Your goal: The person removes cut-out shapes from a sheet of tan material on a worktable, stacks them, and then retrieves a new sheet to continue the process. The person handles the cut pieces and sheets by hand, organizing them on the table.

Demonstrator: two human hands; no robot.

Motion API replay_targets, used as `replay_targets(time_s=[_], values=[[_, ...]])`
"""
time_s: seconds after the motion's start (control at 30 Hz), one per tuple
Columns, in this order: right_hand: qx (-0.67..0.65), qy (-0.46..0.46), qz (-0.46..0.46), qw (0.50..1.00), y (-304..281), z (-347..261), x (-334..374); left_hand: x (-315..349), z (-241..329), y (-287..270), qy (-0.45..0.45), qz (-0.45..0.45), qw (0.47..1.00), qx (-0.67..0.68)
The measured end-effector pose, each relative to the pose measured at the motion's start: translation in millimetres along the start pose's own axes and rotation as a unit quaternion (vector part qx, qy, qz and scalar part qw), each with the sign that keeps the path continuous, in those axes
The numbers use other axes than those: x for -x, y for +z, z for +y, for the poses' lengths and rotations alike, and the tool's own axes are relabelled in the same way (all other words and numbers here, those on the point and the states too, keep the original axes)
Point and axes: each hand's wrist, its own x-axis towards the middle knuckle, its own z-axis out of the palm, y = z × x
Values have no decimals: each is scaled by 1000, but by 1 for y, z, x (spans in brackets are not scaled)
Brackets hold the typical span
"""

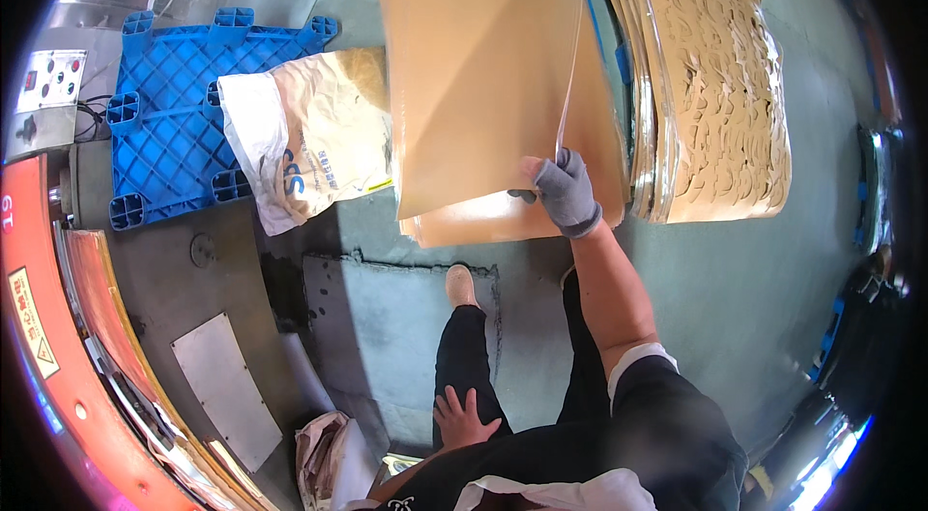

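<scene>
The right hand [565, 190], in a grey glove, was pinching the near right corner of the top brown sheet [464, 76], which lay over the stack of brown sheets [483, 219] with its right edge raised. In my judgement, the lifting was only partly done: this sheet seemed not yet free of the stack, and more plain sheets were left beneath it. The left hand [464, 419] (bare, its fingers spread) rested on the person's leg, on the near side of the stack. Right of the stack was a pile of cut-out sheets [720, 95]; left of it, a crumpled sack [333, 124].
</scene>
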Motion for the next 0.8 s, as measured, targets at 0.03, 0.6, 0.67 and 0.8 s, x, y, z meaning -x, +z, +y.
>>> replay_targets(time_s=[0.03,0.6,0.67,0.8], values=[[-8,-1,8,1000,3,-2,4,-1,-1,0,-2,-3,1000,0],[34,-54,29,998,45,-38,29,-12,-3,-30,-22,-40,999,17],[-29,-28,20,999,47,-33,35,-11,-1,-31,-23,-50,998,22],[-40,-5,39,998,38,-16,45,-9,5,-29,-24,-62,998,19]])
